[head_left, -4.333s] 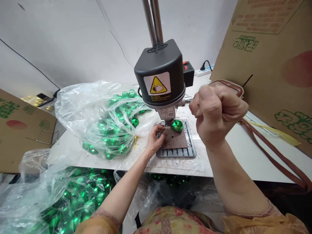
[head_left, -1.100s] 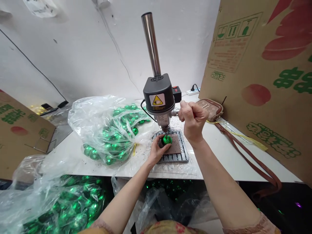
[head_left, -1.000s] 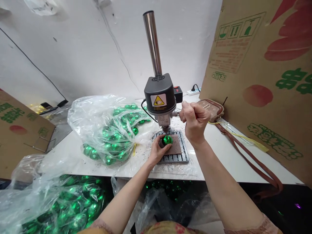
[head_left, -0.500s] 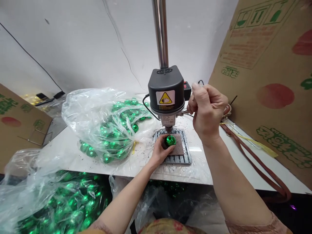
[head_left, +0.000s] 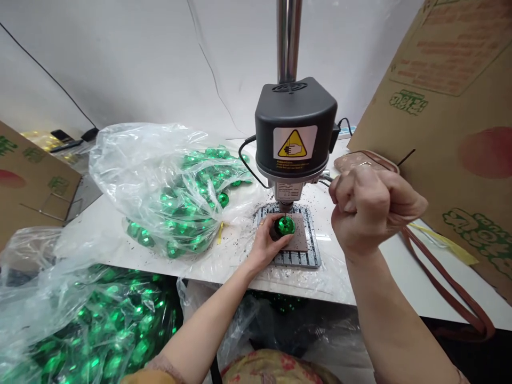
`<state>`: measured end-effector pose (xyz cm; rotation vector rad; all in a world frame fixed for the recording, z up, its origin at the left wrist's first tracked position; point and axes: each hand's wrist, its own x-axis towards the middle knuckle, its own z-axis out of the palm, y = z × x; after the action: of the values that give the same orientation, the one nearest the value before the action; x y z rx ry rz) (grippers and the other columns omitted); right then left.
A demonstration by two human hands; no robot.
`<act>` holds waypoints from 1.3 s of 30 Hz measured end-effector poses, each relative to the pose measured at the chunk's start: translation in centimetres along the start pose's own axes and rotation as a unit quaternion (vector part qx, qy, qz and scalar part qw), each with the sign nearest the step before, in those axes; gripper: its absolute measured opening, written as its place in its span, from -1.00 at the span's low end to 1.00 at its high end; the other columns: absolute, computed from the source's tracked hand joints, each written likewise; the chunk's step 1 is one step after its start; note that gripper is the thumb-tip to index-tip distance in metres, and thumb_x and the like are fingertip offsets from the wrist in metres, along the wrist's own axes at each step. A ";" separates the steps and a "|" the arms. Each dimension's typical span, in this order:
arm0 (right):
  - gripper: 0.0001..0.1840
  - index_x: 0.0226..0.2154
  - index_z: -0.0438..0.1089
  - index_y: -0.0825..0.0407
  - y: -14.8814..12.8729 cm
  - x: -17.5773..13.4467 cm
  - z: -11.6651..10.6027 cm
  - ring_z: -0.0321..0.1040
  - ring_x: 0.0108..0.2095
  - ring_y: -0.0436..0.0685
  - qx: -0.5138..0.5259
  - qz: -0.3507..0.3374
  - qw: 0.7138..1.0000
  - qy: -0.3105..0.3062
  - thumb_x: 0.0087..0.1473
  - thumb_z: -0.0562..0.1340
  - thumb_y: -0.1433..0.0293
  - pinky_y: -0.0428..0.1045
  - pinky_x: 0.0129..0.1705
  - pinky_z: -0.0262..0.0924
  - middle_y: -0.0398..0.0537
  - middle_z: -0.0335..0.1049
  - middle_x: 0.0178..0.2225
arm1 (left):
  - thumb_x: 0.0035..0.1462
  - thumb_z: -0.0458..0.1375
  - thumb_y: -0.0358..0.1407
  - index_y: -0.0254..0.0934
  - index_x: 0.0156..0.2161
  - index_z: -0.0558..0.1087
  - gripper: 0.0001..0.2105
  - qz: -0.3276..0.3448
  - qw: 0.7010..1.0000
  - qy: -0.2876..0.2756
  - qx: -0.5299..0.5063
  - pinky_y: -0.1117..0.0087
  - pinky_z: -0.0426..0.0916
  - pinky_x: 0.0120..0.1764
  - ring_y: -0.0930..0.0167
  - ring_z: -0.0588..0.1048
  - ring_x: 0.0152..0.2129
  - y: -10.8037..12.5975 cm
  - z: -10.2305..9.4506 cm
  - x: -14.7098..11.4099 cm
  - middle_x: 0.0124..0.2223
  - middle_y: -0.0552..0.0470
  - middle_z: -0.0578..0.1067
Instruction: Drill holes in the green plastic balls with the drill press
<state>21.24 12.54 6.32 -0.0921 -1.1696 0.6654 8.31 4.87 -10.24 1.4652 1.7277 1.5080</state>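
My left hand [head_left: 269,240] is curled around a shiny green faceted ball [head_left: 286,225]. A dark piece shows between the ball and my fingers; what it is I cannot make out. The ball sits on a brown board [head_left: 302,242] on the slotted base [head_left: 313,258] of a drill press [head_left: 296,128]. Right above the ball is the chuck [head_left: 285,206], with a thin bit reaching to its top. My right hand [head_left: 372,208] is a closed fist at the end of the metal lever [head_left: 325,177] on the press's right side; the grip inside the fist is hidden.
A clear plastic bag [head_left: 132,154] of green balls lies left on the white table [head_left: 104,234]. Another bag [head_left: 96,330] of them is below the table edge. Cardboard boxes [head_left: 452,176] flank both sides. A brown strap [head_left: 444,288] hangs at right. Dark shavings surround the base.
My right fist has come down and to the right with the lever. The drill press looks larger as the view shifts. My left hand still holds the ball beneath the chuck.
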 end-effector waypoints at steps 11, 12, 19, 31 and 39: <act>-0.55 -0.60 -0.12 0.05 1.2 -0.9 -1.4 -0.10 -0.66 -0.19 -0.001 -0.101 0.994 -0.038 0.11 0.18 0.55 -0.11 -0.59 -0.12 -0.30 -0.11 -0.65 | 0.13 0.38 -0.21 -0.16 0.13 0.40 -0.52 0.022 1.000 0.002 -0.009 0.11 0.33 0.18 0.19 0.45 0.08 -0.7 0.3 -0.2 0.12 -0.10 0.48; -0.57 -0.59 -0.10 0.05 1.3 -1.0 -1.5 -0.09 -0.66 -0.19 0.004 -0.106 0.993 -0.045 0.09 0.18 0.57 -0.11 -0.59 -0.09 -0.30 -0.09 -0.65 | 0.13 0.38 -0.20 -0.16 0.13 0.40 -0.52 0.023 1.000 0.002 -0.011 0.11 0.33 0.18 0.19 0.45 0.08 -0.8 0.3 -0.3 0.12 -0.10 0.48; -0.58 -0.61 -0.12 0.05 1.3 -1.3 -1.5 -0.16 -0.67 -0.20 -0.016 -0.134 0.990 -0.039 0.04 0.14 0.65 -0.11 -0.60 -0.10 -0.28 -0.12 -0.64 | 0.14 0.38 -0.22 -0.15 0.12 0.41 -0.54 0.036 0.999 0.003 0.000 0.11 0.33 0.18 0.19 0.45 0.09 -0.6 0.2 -0.2 0.12 -0.09 0.49; -0.50 -0.66 -0.08 0.05 -0.1 -0.8 -0.4 -0.07 -0.68 -0.16 -0.065 0.020 0.997 0.028 0.17 0.19 0.46 -0.06 -0.62 -0.10 -0.27 -0.09 -0.69 | 0.11 0.40 -0.22 -0.18 0.11 0.40 -0.52 0.015 1.000 0.003 -0.018 0.13 0.34 0.16 0.20 0.47 0.07 -0.2 0.3 -0.2 0.11 -0.11 0.50; -0.51 -0.68 0.07 -0.02 0.3 3.3 1.2 -0.06 -0.71 -0.13 -0.021 0.001 1.000 0.011 0.18 0.26 0.43 -0.05 -0.67 -0.06 -0.30 -0.10 -0.72 | 0.12 0.37 -0.20 -0.19 0.09 0.36 -0.53 0.130 0.978 0.134 0.094 0.19 0.51 -0.05 0.23 0.57 -0.07 1.7 -0.3 -3.9 -0.03 -0.11 0.53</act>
<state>20.80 14.24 9.39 -0.1360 -1.1637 0.6397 10.19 1.08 -9.88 1.7050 1.9385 1.7874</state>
